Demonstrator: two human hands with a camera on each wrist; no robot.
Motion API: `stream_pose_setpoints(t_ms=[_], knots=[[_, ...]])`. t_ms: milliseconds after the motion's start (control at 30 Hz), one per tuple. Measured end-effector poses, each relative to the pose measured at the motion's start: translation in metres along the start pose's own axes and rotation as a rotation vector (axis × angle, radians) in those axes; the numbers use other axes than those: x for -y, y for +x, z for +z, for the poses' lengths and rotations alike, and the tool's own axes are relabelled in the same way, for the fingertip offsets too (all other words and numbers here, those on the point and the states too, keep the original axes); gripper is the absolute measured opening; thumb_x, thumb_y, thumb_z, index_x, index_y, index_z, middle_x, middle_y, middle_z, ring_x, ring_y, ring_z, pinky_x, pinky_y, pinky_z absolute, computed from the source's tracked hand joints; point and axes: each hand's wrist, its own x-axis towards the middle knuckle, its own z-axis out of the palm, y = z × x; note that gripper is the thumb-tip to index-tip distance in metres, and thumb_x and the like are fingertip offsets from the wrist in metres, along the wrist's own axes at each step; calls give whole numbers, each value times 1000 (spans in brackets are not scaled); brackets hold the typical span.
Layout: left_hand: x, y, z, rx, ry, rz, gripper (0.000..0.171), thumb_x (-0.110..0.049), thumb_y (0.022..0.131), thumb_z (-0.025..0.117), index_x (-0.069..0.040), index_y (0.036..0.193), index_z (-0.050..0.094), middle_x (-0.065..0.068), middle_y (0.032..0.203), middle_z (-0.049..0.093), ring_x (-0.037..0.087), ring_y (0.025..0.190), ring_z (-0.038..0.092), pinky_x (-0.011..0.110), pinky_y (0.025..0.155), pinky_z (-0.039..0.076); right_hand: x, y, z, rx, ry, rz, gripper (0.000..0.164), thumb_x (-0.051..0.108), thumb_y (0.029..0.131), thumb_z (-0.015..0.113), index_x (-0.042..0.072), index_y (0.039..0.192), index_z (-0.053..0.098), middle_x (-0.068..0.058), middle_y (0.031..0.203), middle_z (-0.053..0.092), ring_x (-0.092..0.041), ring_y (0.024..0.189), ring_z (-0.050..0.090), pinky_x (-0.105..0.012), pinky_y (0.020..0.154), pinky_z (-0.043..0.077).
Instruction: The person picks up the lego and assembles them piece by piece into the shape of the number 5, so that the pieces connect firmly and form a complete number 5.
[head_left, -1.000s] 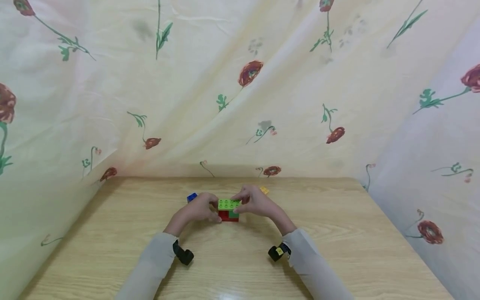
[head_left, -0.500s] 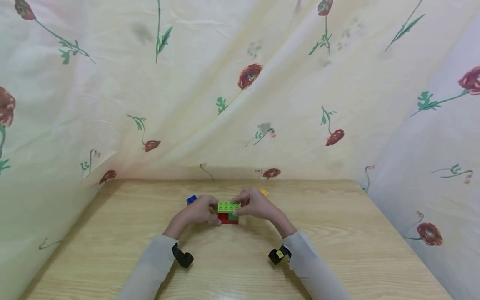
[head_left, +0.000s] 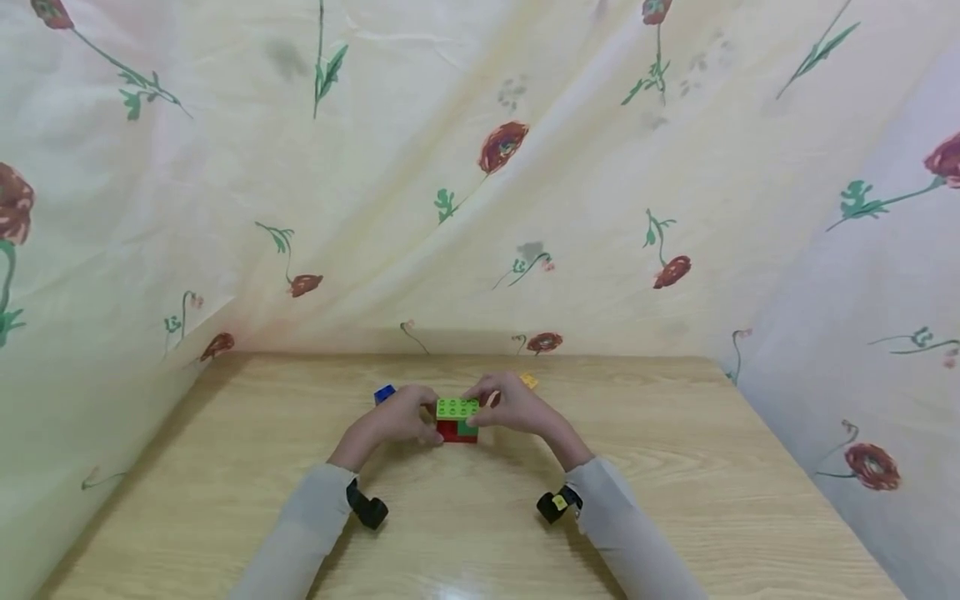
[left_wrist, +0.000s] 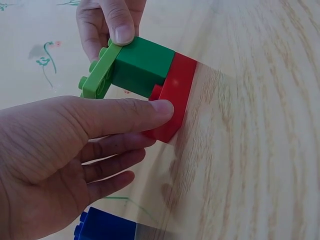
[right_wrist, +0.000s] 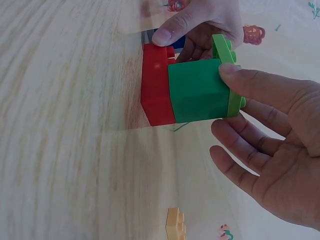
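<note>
A small stack of toy building bricks stands at the middle of the table. Its base is a red brick [right_wrist: 156, 87], a dark green brick [right_wrist: 197, 92] sits on the right end of that, and a thin light green plate [head_left: 456, 408] with studs lies on top, jutting left over a gap. My left hand [head_left: 401, 417] holds the red brick's left end, thumb on its near side. With thumb and fingers, my right hand [head_left: 513, 407] pinches the light green plate at its right end. Parts of the right fingertips are hidden behind the stack.
Just beyond my left hand lies a blue brick [head_left: 384, 393]. A yellow-orange brick [head_left: 529, 381] lies behind my right hand. The wooden table [head_left: 675, 500] ends at a flowered cloth [head_left: 360, 208] at the back and sides.
</note>
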Motion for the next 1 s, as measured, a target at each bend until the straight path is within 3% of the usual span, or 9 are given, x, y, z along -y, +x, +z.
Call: stream_pose_setpoints(t_ms=[200,767,867,1000], knots=[[-2,1,-4,-6,5,18,29,-10,78,88,-11,103,74,0,105,72,16,102,62,44,96,50,4,2,-2,-7,7,25,34,14,85,83,2,116,76,-11,108,72,-18,94,63,-29,82,55],[-3,3,0,0,13,1,31,-11,78,88,-12,105,73,-1,107,72,16,100,61,43,94,49,3,0,-2,-16,23,43,33,11,83,83,0,114,76,-11,101,70,-15,90,62,-27,79,59],[-3,-2,-6,-8,35,17,33,-13,78,89,-13,107,74,-1,108,72,17,103,61,44,95,50,4,-1,0,-15,13,35,33,11,84,83,1,114,76,-10,100,69,-14,89,62,-25,78,58],[-2,-14,-26,-65,14,80,39,-14,81,87,-10,117,73,8,115,72,27,113,63,50,96,52,6,-3,3,-10,16,36,33,13,84,83,1,115,76,-10,102,69,-14,89,61,-22,78,56]])
